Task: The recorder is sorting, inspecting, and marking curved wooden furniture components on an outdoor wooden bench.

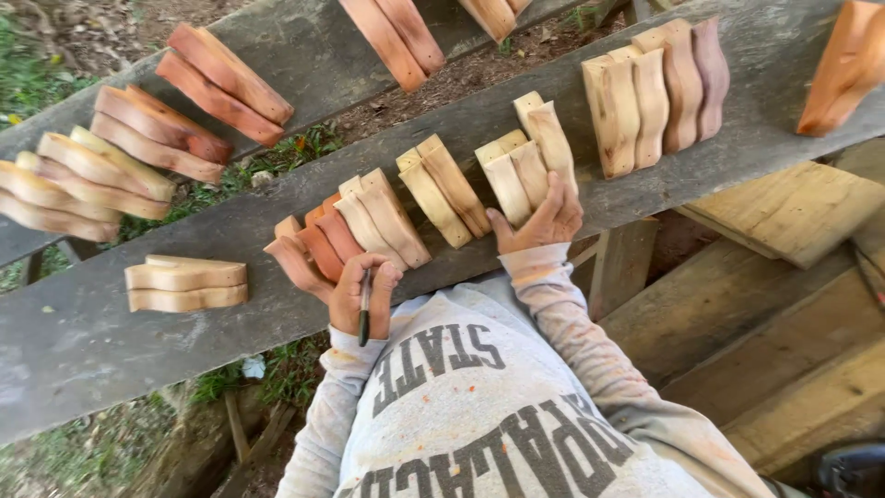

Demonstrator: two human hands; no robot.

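No packages, labels, signs or screens are showing anywhere in this view. The only lettering is lying on a garment: large dark grey block characters are running in two arched rows across the chest of the light grey sweatshirt, at the lower middle, appearing upside down to the head camera and speckled with small orange flecks.

You see a grey weathered plank, grass behind it, and pale stacked boards beside you.
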